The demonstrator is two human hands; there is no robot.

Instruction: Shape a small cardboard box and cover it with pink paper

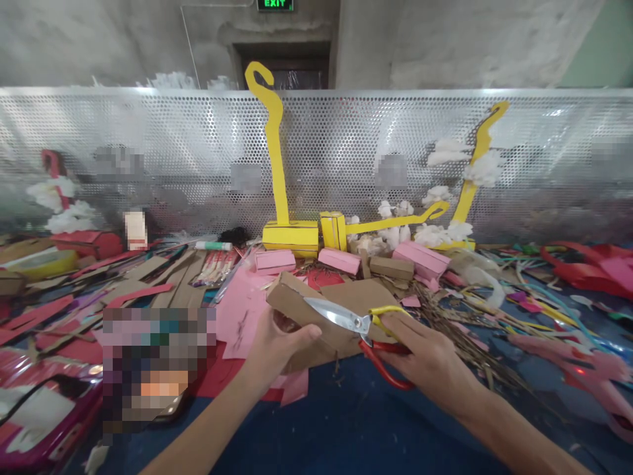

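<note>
My left hand (283, 343) grips a folded piece of brown cardboard (291, 290) near the centre, with the thumb across its front. My right hand (420, 346) holds scissors (341, 318) with one yellow and one red handle. Their blades point left and lie over the cardboard; whether they touch it is hard to tell. Behind my left hand lies pink paper (242, 313) with dark marks. Beyond the cardboard are small pink boxes (275, 262) and a brown box (391, 268).
Yellow hook shapes on boxes (291, 239) stand before a perforated metal panel (336, 152). Cardboard strips (178, 280) lie left. At right are dry twigs (459, 330) and a pink glue gun (583, 369). A purple case (54, 435) sits front left.
</note>
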